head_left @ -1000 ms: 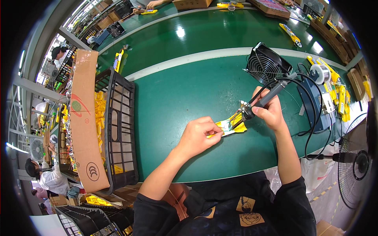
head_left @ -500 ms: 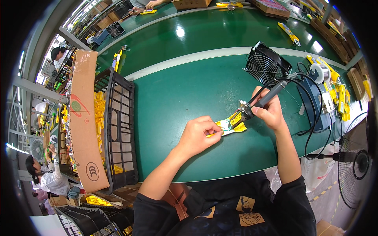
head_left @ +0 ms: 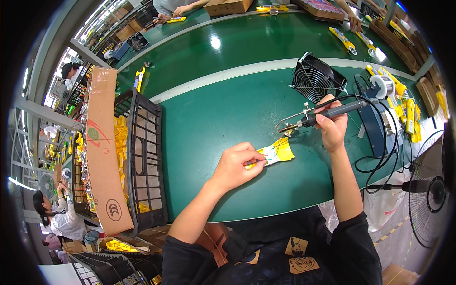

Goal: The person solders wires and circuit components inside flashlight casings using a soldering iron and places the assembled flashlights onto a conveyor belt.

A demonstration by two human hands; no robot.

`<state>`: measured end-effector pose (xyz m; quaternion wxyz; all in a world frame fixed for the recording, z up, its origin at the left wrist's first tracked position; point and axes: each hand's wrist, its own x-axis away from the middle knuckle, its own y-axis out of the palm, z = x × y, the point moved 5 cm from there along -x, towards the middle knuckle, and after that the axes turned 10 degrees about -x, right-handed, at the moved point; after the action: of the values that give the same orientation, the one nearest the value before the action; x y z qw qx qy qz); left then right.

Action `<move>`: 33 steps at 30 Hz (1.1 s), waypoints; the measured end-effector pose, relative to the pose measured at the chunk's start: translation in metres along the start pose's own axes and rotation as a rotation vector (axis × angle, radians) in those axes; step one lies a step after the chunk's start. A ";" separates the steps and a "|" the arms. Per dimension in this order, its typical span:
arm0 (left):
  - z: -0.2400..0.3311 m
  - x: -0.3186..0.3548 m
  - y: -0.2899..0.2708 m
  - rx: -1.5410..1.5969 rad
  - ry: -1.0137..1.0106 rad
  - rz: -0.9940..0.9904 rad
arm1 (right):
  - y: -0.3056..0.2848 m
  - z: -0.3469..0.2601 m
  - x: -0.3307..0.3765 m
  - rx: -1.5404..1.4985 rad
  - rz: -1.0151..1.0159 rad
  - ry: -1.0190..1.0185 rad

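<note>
My left hand (head_left: 238, 164) is closed in a pinch on the near-left end of a yellow casing (head_left: 285, 150) with a white inner part and thin wires. The casing lies on the green worktable. In my right hand (head_left: 332, 128) is a soldering iron (head_left: 338, 110) with a dark grey handle and a thin metal guide tube alongside its tip. Its tip points left, above the far end of the casing and apart from it. A small metal piece beneath the tip is partly hidden by the iron. My left fingers hide the near end of the casing.
A black fan (head_left: 317, 78) stands beyond the iron. At right are a blue soldering station (head_left: 377, 128), a solder spool (head_left: 383, 86) and several yellow casings (head_left: 410, 114). Black cables loop beside my right forearm. A black crate (head_left: 146, 156) with cardboard stands left. Co-workers' hands (head_left: 354, 23) reach over the far belt.
My right hand has drawn the soldering iron up and right, off the casing. My left hand keeps its pinch. Across the belt, a co-worker's hand has appeared beside another yellow item.
</note>
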<state>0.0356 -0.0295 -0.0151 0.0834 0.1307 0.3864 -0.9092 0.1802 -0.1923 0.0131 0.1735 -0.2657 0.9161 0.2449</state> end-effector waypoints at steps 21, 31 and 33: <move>0.002 -0.014 -0.042 -0.464 -0.175 -0.313 | -0.026 -0.048 -0.008 -0.015 0.368 -0.205; -0.135 -0.220 -0.120 -0.769 -0.489 0.323 | -0.064 -0.064 0.052 0.120 0.544 -0.209; -0.171 -0.240 -0.120 -0.831 -0.631 0.359 | -0.071 -0.053 0.070 0.141 0.528 -0.151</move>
<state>0.2633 0.1888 0.0251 0.3933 -0.1281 0.6406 -0.6470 0.1551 -0.3019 -0.0001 0.1896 0.0137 0.9528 0.2365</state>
